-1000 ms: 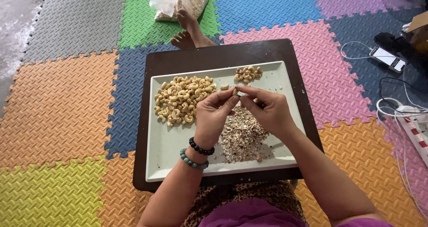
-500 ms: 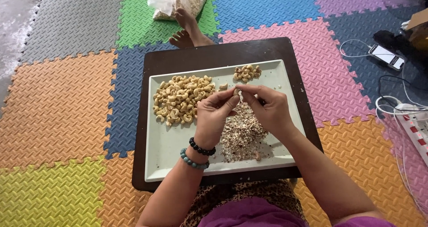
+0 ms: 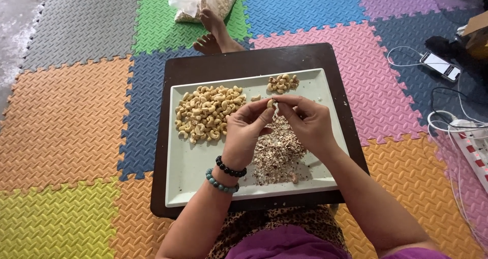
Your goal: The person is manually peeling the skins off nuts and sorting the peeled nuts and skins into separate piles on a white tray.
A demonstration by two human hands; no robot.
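Above the white tray (image 3: 193, 177), both hands still pinching one cashew (image 3: 271, 104), left hand (image 3: 244, 132), right hand (image 3: 307, 124), barely shifted

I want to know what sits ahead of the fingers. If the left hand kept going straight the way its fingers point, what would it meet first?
The left hand points up and right, so probably the small pile of cashews near the tray's far edge; height above the tray is unclear.

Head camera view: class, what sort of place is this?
Probably a home floor workspace: interlocking coloured foam floor mats, a low dark wooden table bearing a white rectangular tray, and a phone charging on a white cable.
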